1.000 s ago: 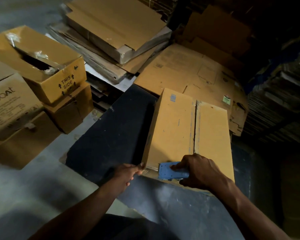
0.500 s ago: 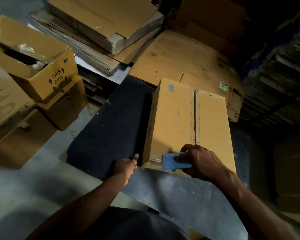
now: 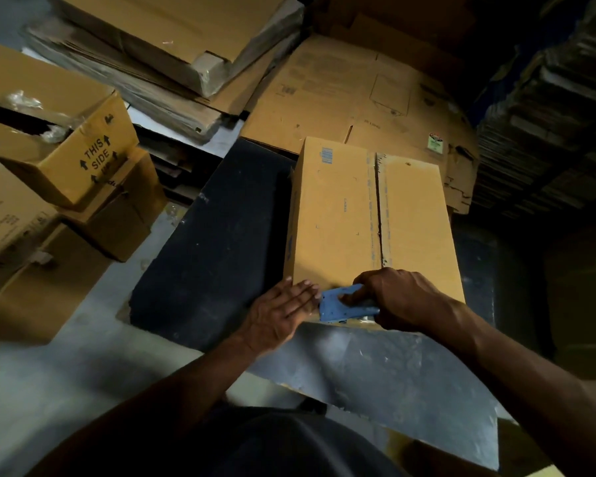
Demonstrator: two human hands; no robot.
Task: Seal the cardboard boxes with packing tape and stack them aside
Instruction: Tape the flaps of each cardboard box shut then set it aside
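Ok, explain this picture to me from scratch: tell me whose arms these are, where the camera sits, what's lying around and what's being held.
There is no machine here. The camera is worn on a person's head, looking down at their own arms. In front lies a long brown cardboard box with its top flaps closed, on a dark flat mat. The right hand grips a blue tape dispenser at the box's near edge. The left hand rests flat beside it, fingers straight, on the box's near corner. Around lie flattened cardboard sheets and, at left, a brown box printed THIS SIDE.
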